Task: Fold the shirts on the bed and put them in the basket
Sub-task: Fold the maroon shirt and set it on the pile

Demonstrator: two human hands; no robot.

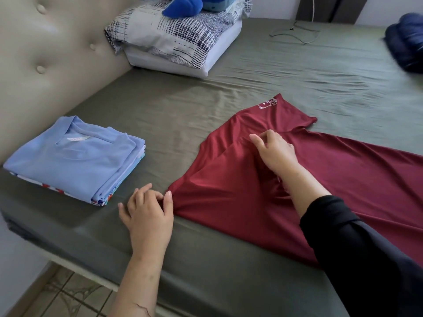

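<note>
A dark red shirt [332, 179] lies spread on the green bed sheet [183, 106], partly folded, with a small white print near its far corner. My left hand [148, 209] pinches the shirt's near left corner between thumb and fingers. My right hand [274, 152] pinches a fold of the red fabric near the shirt's upper middle. To the left sits a pile of folded shirts [75, 159] with a light blue one on top. No basket is in view.
A padded beige headboard [45, 60] runs along the left. Stacked pillows [178, 40] with a blue plush toy [183, 5] sit at the back. A thin cable [295, 34] and a dark blue bundle [407, 42] lie far right. Tiled floor [68, 298] shows at bottom left.
</note>
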